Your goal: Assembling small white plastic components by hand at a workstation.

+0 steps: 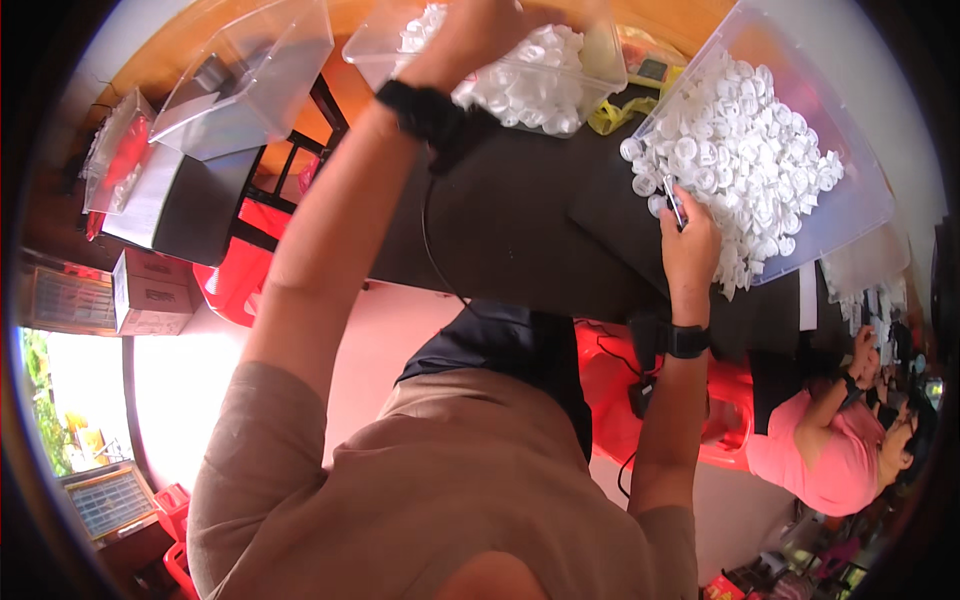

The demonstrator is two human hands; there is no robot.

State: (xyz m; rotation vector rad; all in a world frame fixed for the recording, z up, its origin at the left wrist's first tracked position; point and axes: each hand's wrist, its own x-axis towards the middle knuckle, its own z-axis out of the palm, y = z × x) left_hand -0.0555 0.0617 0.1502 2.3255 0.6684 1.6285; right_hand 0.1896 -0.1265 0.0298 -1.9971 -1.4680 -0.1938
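Note:
My left hand (488, 38) is stretched over a clear plastic bin (600, 82) heaped with small white plastic parts (540, 85). Its fingers are smeared by motion near the upper edge, so their grip does not show. In my right hand (690, 240) is a slim silver-and-black tool (673, 200), held upright between thumb and fingers; its exact kind is hard to make out. That hand rests by the near left side of a second clear bin (860, 205), tilted and full of round white plastic caps (740, 140). A few caps touch the tool's tip.
Both bins stand on a dark table (510, 230). A yellow plastic bag (612, 115) lies between them. An empty-looking clear bin (250, 90) stands far left. Red plastic stools (610, 400) are under the table. At right, a person in pink (820, 450) works nearby.

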